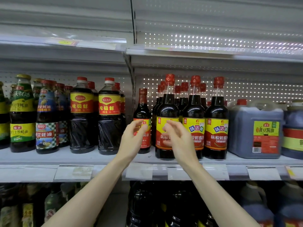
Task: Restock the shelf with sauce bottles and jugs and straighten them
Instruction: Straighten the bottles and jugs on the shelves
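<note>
Dark sauce bottles stand in rows on the middle shelf [98, 158]. My left hand [133, 140] hovers in front of a slim red-capped bottle [142, 110], fingers loosely curled and holding nothing. My right hand [177, 138] is raised before a taller bottle with a yellow and red label [167, 105], fingers relaxed; whether it touches the label I cannot tell. Two matching bottles [216, 122] stand to its right, with more behind them. A large dark jug [255, 128] stands at the far right.
Left of the upright divider are two big red-labelled bottles [109, 115] and oyster sauce bottles [46, 115]. The shelf above [213, 52] shows no goods. Price tags [73, 172] line the shelf edge. More bottles and jugs [255, 208] fill the lower shelf.
</note>
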`<state>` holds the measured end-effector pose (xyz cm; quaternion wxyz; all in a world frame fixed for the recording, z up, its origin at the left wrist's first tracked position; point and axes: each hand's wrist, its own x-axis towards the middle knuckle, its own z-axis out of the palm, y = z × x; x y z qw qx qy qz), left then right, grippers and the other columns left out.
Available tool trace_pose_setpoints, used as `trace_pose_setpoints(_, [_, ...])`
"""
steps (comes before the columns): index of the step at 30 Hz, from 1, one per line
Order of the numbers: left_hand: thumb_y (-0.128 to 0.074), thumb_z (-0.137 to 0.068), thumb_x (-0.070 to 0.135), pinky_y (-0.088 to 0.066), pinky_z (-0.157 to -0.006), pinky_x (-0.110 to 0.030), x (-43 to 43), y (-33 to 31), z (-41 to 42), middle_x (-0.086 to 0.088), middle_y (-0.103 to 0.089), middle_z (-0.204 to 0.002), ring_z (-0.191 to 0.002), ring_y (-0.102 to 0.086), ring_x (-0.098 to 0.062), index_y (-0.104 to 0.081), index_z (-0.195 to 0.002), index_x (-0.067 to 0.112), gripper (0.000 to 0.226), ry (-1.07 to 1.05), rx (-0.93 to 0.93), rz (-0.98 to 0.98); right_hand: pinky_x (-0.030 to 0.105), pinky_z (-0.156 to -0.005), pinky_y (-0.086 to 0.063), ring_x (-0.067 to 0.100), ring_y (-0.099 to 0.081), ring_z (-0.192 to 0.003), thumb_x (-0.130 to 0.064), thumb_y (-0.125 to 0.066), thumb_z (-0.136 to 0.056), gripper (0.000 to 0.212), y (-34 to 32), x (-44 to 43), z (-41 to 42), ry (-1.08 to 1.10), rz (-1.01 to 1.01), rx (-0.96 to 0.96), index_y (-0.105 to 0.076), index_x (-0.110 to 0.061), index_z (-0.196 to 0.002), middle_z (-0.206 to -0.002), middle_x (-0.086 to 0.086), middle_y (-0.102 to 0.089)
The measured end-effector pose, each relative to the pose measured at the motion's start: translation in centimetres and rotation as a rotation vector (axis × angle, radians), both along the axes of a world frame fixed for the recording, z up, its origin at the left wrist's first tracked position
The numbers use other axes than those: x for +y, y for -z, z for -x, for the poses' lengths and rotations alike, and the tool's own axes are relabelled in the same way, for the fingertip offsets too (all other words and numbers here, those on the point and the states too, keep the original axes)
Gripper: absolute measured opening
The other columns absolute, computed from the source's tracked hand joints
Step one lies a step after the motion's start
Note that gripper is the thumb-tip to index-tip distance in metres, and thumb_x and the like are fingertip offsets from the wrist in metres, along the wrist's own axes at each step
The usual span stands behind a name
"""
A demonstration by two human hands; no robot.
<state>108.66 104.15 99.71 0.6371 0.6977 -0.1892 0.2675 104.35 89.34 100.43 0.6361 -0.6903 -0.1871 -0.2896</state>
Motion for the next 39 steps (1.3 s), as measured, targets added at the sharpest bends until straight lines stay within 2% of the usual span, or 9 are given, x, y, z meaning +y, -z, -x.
trace_pose_setpoints(3, [-0.059,-0.094,0.026,-0.048,-0.079,-0.014,-1.8,0.0,0.9,0.004,-0.058,-0.122,-0.105,-0.056,-0.004,-0.056,-0.122,0.025,0.028,0.029,0.018,-0.062,0.043,-0.087,-0.056,0.012,-0.061,-0.103,-0.032,-0.057,-0.095,0.022,0.2,-2.1,0.1,0.092,0.006,-0.001,-0.056,-0.031,-0.117,-0.11,-0.009,-0.062])
trace_pose_setpoints(11, [-0.065,-0.09,0.029,-0.051,-0.096,-0.043,-4.0,0.7,1.0,-0.002,-0.056,-0.13,-0.116,-0.056,-0.019,-0.051,-0.135,0.031,0.047,0.075,0.135,-0.036,0.03,-0.082,-0.054,0.019,-0.054,-0.118,-0.018,-0.058,-0.096,0.05,0.9,-4.5,-0.3,0.072,0.038,0.159,-0.043,-0.021,-0.144,-0.14,0.01,-0.051])
trace_pose_setpoints(17, [-0.062,-0.093,0.019,-0.054,-0.07,-0.023,-4.5,0.9,0.9,-0.003,-0.06,-0.124,-0.104,-0.061,-0.014,-0.05,-0.137,0.026,0.047,0.1,0.132,0.018,0.044,-0.102,-0.048,0.021,-0.049,-0.129,-0.015,-0.062,-0.093,0.057,1.8,-4.6,-1.6,0.052,0.089,0.169,-0.04,-0.022,-0.145,-0.142,0.008,-0.051])
trace_pose_setpoints(22, [-0.063,-0.091,0.016,-0.052,-0.059,-0.016,-4.7,1.0,0.5,-0.001,-0.065,-0.115,-0.097,-0.063,-0.009,-0.052,-0.135,0.025,0.046,0.127,0.146,0.074,0.041,-0.099,-0.05,0.021,-0.053,-0.126,-0.007,-0.066,-0.089,0.061,2.0,-4.5,-2.2,0.084,0.076,0.143,-0.042,-0.019,-0.144,-0.139,0.009,-0.054])
trace_pose_setpoints(24, [-0.065,-0.09,0.015,-0.052,-0.057,-0.016,-4.7,1.0,0.4,-0.002,-0.066,-0.114,-0.096,-0.064,-0.01,-0.055,-0.134,0.022,0.046,0.105,0.153,0.091,0.031,-0.098,-0.049,0.018,-0.053,-0.126,-0.005,-0.068,-0.087,0.063,2.1,-4.5,-2.4,0.113,0.091,0.12,-0.043,-0.017,-0.143,-0.138,0.008,-0.055])
trace_pose_setpoints(27, [-0.07,-0.086,0.019,-0.055,-0.061,-0.022,-4.8,0.9,-0.1,-0.002,-0.067,-0.112,-0.096,-0.065,-0.012,-0.057,-0.13,0.018,0.046,0.036,0.156,0.084,0.019,-0.089,-0.046,0.013,-0.053,-0.125,-0.006,-0.07,-0.086,0.064,2.4,-4.4,-2.8,0.163,0.13,0.085,-0.043,-0.017,-0.143,-0.136,0.003,-0.056])
trace_pose_setpoints(33, [-0.077,-0.08,0.023,-0.059,-0.069,-0.032,-4.9,0.8,-0.7,0.002,-0.068,-0.104,-0.094,-0.066,-0.013,-0.061,-0.124,0.019,0.047,-0.045,0.14,0.051,0.029,-0.097,-0.051,0.013,-0.055,-0.121,-0.01,-0.073,-0.083,0.066,2.9,-3.8,-3.8,0.226,0.147,0.067,-0.044,-0.018,-0.142,-0.133,0.002,-0.059])
trace_pose_setpoints(36, [-0.079,-0.078,0.023,-0.06,-0.07,-0.035,-5.0,0.8,-1.1,0.003,-0.069,-0.1,-0.092,-0.066,-0.013,-0.064,-0.119,0.017,0.044,-0.091,0.144,0.047,0.016,-0.087,-0.047,0.004,-0.056,-0.107,-0.012,-0.073,-0.083,0.064,3.0,-3.7,-4.1,0.243,0.148,0.076,-0.046,-0.018,-0.141,-0.128,0.001,-0.062])
trace_pose_setpoints(39, [-0.079,-0.078,0.023,-0.059,-0.072,-0.035,-5.1,0.6,-1.3,0.0,-0.069,-0.104,-0.094,-0.065,-0.014,-0.065,-0.114,0.017,0.04,-0.114,0.156,0.053,0.015,-0.085,-0.044,0.003,-0.054,-0.104,-0.015,-0.074,-0.083,0.063,3.0,-3.5,-4.4,0.263,0.15,0.083,-0.047,-0.016,-0.141,-0.128,0.002,-0.062])
